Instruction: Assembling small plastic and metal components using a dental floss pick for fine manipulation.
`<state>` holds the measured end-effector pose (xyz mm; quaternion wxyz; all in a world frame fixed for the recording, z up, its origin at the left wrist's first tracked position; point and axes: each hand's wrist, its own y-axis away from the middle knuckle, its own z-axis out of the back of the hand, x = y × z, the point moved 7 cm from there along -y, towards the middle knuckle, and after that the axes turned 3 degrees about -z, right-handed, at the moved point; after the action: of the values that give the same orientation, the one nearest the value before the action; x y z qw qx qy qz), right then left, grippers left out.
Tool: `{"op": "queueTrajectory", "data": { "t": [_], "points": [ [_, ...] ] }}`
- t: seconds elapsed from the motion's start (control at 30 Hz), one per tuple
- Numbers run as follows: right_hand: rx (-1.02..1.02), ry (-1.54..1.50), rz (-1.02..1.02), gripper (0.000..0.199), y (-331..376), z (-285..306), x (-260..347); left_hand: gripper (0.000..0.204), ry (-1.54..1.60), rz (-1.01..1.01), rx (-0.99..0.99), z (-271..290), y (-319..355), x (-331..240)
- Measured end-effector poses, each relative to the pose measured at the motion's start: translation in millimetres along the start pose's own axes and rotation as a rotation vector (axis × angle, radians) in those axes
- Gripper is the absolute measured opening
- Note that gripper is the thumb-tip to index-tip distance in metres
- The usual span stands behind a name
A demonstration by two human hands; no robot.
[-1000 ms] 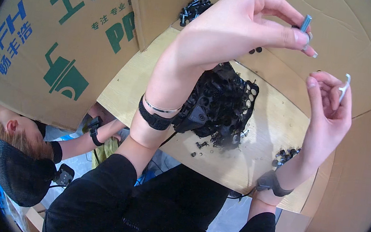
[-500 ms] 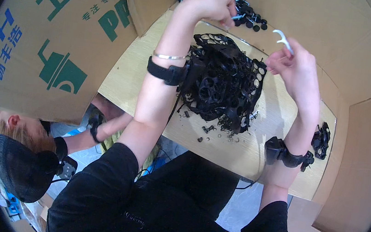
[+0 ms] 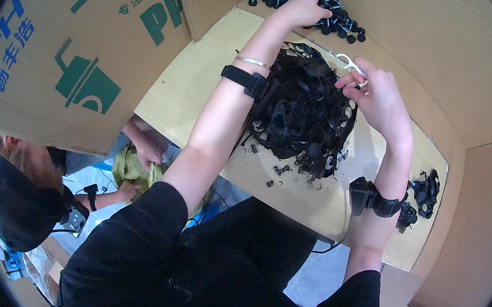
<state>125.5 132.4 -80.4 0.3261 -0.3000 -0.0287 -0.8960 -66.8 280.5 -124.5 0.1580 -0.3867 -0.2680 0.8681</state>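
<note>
Two arms stretch forward over the pale wooden surface (image 3: 192,95). My left hand (image 3: 304,4) reaches into the pile of small black capped parts (image 3: 342,21) at the far edge; whether its grip has closed I cannot tell. My right hand (image 3: 376,96) pinches a thin white plastic piece (image 3: 350,62) above the tangled heap of black rings (image 3: 303,111) mid-surface. Cardboard walls (image 3: 485,207) crowd the right edge; bare board lies left.
</note>
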Motion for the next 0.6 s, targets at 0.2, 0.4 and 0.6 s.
{"op": "queueTrajectory", "data": {
  "t": [0.2,0.4,0.6],
  "points": [
    [-0.058,-0.015,-0.083,0.019,-2.6,0.9,2.1,0.075,-0.149,-0.029,0.133,9.7,2.3,-6.7],
    [-0.212,0.257,0.221,0.019,0.1,0.9,33.3,0.061,-0.111,-0.074,0.051,39.6,4.0,-41.8],
    [-0.087,0.098,-0.003,0.025,-9.4,-16.5,12.4,0.044,0.042,-0.107,0.001,73.4,22.7,-104.7]
  ]
}}
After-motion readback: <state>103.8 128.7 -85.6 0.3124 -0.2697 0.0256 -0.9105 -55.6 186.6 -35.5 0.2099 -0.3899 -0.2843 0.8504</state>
